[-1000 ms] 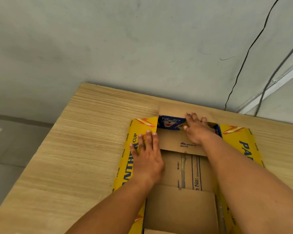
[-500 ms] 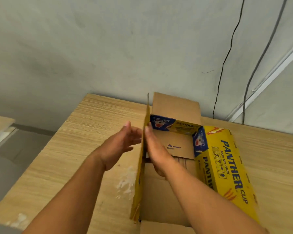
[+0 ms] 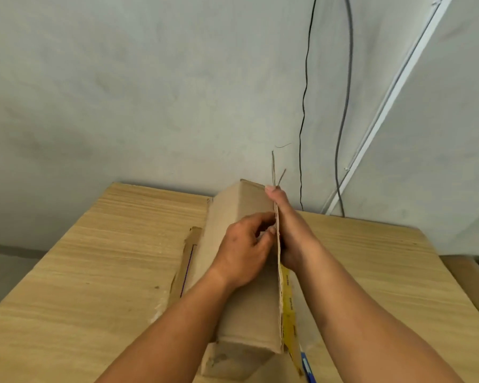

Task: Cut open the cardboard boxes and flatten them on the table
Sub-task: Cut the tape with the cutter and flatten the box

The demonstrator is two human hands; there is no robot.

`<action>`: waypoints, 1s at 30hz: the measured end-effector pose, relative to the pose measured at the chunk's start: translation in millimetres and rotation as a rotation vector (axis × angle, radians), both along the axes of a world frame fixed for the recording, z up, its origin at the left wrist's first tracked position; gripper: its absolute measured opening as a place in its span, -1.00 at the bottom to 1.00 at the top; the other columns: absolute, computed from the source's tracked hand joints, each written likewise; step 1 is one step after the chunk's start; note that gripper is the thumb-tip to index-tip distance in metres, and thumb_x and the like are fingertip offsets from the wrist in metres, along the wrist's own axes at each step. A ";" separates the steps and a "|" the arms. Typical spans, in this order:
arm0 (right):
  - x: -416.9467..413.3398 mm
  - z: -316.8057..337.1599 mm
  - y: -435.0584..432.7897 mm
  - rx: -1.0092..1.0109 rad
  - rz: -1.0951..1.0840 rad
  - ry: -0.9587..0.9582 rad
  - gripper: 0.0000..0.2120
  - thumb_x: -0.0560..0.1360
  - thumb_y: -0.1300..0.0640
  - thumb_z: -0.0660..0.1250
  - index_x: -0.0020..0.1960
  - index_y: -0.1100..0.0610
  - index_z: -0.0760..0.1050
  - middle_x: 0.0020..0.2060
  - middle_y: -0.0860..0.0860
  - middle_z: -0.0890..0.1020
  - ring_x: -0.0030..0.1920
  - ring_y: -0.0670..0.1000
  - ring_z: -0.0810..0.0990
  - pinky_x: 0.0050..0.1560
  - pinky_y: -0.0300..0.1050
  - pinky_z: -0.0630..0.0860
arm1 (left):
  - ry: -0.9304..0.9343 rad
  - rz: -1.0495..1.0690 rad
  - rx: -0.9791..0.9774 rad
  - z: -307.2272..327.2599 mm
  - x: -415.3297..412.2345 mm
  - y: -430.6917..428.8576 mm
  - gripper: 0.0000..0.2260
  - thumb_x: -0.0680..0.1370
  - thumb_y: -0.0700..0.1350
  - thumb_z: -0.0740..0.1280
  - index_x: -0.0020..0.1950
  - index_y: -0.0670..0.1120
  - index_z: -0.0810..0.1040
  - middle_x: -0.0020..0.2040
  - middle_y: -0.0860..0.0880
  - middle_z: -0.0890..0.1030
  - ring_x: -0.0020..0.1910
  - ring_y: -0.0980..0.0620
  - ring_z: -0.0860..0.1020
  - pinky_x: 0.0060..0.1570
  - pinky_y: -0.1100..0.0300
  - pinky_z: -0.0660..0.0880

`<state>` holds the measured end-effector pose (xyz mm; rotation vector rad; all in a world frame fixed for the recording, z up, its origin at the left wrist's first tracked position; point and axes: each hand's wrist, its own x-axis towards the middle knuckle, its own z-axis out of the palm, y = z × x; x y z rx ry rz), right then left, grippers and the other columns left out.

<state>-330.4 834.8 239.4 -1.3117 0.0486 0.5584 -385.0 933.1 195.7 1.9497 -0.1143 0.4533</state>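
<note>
Cardboard box (image 3: 241, 272) up on edge mid-table, brown face left, yellow print right. Left hand (image 3: 244, 252) curls in, pinching the raised panel's edge; right hand (image 3: 291, 230) clamps its right face, thumb over the top (other fingers hidden). Best to press down along the crease, I'd say: table (image 3: 94, 272) spreads wide both sides, its far edge close behind
</note>
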 end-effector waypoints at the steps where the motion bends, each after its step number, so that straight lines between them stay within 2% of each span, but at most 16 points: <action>1: 2.8 -3.8 2.2 -0.010 -0.009 -0.008 -0.48 0.44 -0.20 0.42 0.21 0.17 0.60 -0.03 0.20 0.72 -0.07 0.14 0.73 -0.20 -0.10 0.63 | -0.011 0.054 -0.083 0.3 0.4 -2.6 -0.79 0.63 -0.18 0.30 0.21 -0.02 0.64 0.06 0.08 0.69 0.06 0.15 0.63 0.14 0.07 0.57; 3: 8.3 -10.1 6.7 -0.028 0.010 -0.029 -0.33 0.30 -0.27 0.47 0.28 0.11 0.58 0.10 0.22 0.68 0.06 0.20 0.70 -0.04 0.02 0.64 | -0.060 0.222 -0.212 3.4 -2.8 0.1 -0.85 0.61 -0.19 0.34 0.09 0.03 0.64 0.00 0.11 0.68 0.01 0.16 0.63 0.08 0.16 0.58; 5: 10.6 -14.4 10.6 -0.049 0.029 -0.024 -0.28 0.25 -0.32 0.48 0.29 0.04 0.58 0.13 0.19 0.67 0.08 0.20 0.68 -0.02 0.07 0.63 | -0.027 0.472 -0.236 -3.4 -1.8 17.0 -0.87 0.61 -0.10 0.37 0.14 0.06 0.58 0.06 0.08 0.65 0.08 0.08 0.61 0.09 0.15 0.56; 7: 12.2 -20.2 13.0 -0.072 0.023 -0.032 -0.30 0.25 -0.34 0.48 0.31 -0.03 0.56 0.15 0.16 0.67 0.09 0.17 0.68 -0.07 0.04 0.62 | 0.316 0.600 -0.176 -20.1 -3.3 42.8 -0.60 0.60 0.14 0.33 0.39 0.02 0.46 0.31 -0.03 0.55 0.31 -0.08 0.50 0.29 -0.01 0.46; 9: 11.0 -21.5 16.0 -0.066 0.021 -0.036 -0.30 0.27 -0.33 0.49 0.32 -0.05 0.55 0.16 0.15 0.66 0.07 0.15 0.68 -0.13 0.01 0.61 | 0.752 0.431 -0.290 -36.8 -14.7 60.0 -0.31 0.57 0.35 0.22 0.57 -0.01 0.26 0.49 -0.11 0.39 0.44 -0.18 0.38 0.42 -0.07 0.33; 11: 12.2 -21.4 18.3 -0.070 0.019 -0.032 -0.23 0.24 -0.34 0.50 0.38 -0.08 0.50 0.18 0.12 0.65 0.07 0.13 0.68 -0.15 0.00 0.62 | 0.943 0.256 -0.469 -39.1 -29.7 66.4 -0.27 0.53 0.37 0.25 0.50 -0.13 0.37 0.38 -0.11 0.50 0.30 -0.16 0.49 0.29 0.00 0.44; 14: 17.2 -23.4 19.5 -0.140 -0.001 -0.055 -0.14 0.19 -0.36 0.52 0.43 -0.14 0.43 0.22 0.04 0.64 0.11 0.10 0.68 -0.04 0.04 0.64 | 0.832 0.385 -0.296 -18.7 -33.2 86.5 -0.52 0.51 0.19 0.44 0.10 -0.24 0.61 0.04 -0.21 0.66 -0.19 -0.06 0.57 -0.23 0.12 0.51; 17: 20.2 -26.5 16.8 -0.195 -0.009 -0.064 -0.01 0.08 -0.44 0.55 0.44 -0.19 0.40 0.26 -0.02 0.63 0.16 0.09 0.66 0.16 0.15 0.60 | 0.567 0.412 -0.116 28.4 -29.2 112.2 -0.70 0.60 0.06 0.37 -0.11 -0.18 0.64 -0.09 -0.18 0.69 -0.21 -0.06 0.62 -0.15 0.07 0.55; 20: 23.0 -28.2 22.6 -0.235 0.016 -0.072 0.04 0.06 -0.53 0.50 0.47 -0.23 0.34 0.30 0.00 0.59 0.19 0.13 0.63 0.21 0.22 0.57 | 0.427 0.075 -0.247 68.4 -26.9 99.2 -0.67 0.69 0.09 0.18 0.12 -0.03 0.70 0.13 0.01 0.70 0.15 0.06 0.63 0.26 0.00 0.48; 22: 13.3 -14.5 26.0 -0.274 0.082 -0.055 -0.05 0.16 -0.62 0.36 0.46 -0.24 0.34 0.26 0.03 0.62 0.17 0.15 0.64 0.17 0.19 0.59 | 0.401 -0.048 -0.127 69.8 -23.3 73.5 -0.68 0.68 0.15 0.19 0.27 0.09 0.64 0.25 0.15 0.62 0.27 0.17 0.53 0.32 0.07 0.39; 23: 7.2 -4.3 24.4 -0.273 0.102 -0.045 -0.15 0.26 -0.63 0.25 0.41 -0.20 0.44 0.17 0.05 0.67 0.09 0.11 0.68 0.09 0.10 0.62 | 0.363 -0.059 -0.067 60.5 -18.2 62.3 -0.67 0.65 0.18 0.23 0.33 0.11 0.60 0.29 0.16 0.60 0.29 0.19 0.50 0.36 0.09 0.38; 25: 6.9 8.5 14.5 -0.241 0.167 -0.024 -0.27 0.39 -0.58 0.09 0.08 -0.03 0.67 -0.12 0.09 0.73 -0.15 0.04 0.73 -0.14 -0.06 0.64 | 0.295 -0.013 0.042 41.8 -13.9 46.6 -0.62 0.62 0.18 0.29 0.41 0.11 0.54 0.36 0.14 0.55 0.33 0.20 0.46 0.37 0.18 0.35; 26: 9.4 13.0 9.4 -0.243 0.195 -0.008 -0.27 0.38 -0.58 0.13 -0.02 0.02 0.69 -0.18 0.11 0.73 -0.19 0.06 0.73 -0.12 -0.01 0.65 | 0.276 0.030 0.086 35.6 -14.4 41.7 -0.61 0.62 0.17 0.29 0.43 0.12 0.51 0.38 0.12 0.53 0.35 0.18 0.44 0.36 0.18 0.35; 27: 11.7 16.4 7.4 -0.288 0.214 0.008 -0.29 0.34 -0.55 0.25 0.02 0.05 0.68 -0.15 0.14 0.72 -0.12 0.12 0.72 0.02 0.14 0.64 | 0.266 0.054 0.121 28.5 -14.4 39.8 -0.60 0.62 0.17 0.29 0.45 0.12 0.49 0.40 0.10 0.51 0.37 0.15 0.43 0.38 0.14 0.35; 28: 12.2 19.0 7.3 -0.376 0.208 0.021 -0.36 0.35 -0.45 0.35 0.11 0.06 0.63 -0.10 0.16 0.71 -0.05 0.19 0.69 0.17 0.30 0.54 | 0.264 0.058 0.134 21.3 -14.6 38.5 -0.57 0.62 0.17 0.28 0.48 0.12 0.45 0.43 0.08 0.47 0.41 0.12 0.40 0.42 0.10 0.33; 30: 11.0 24.4 11.1 -0.523 0.157 0.012 -0.68 0.50 -0.09 0.31 0.11 0.12 0.52 -0.15 0.17 0.64 -0.08 0.22 0.61 0.25 0.41 0.41 | 0.319 0.024 0.008 9.7 -17.6 36.8 -0.43 0.60 0.24 0.26 0.58 0.10 0.29 0.53 0.09 0.34 0.49 0.11 0.30 0.49 0.05 0.26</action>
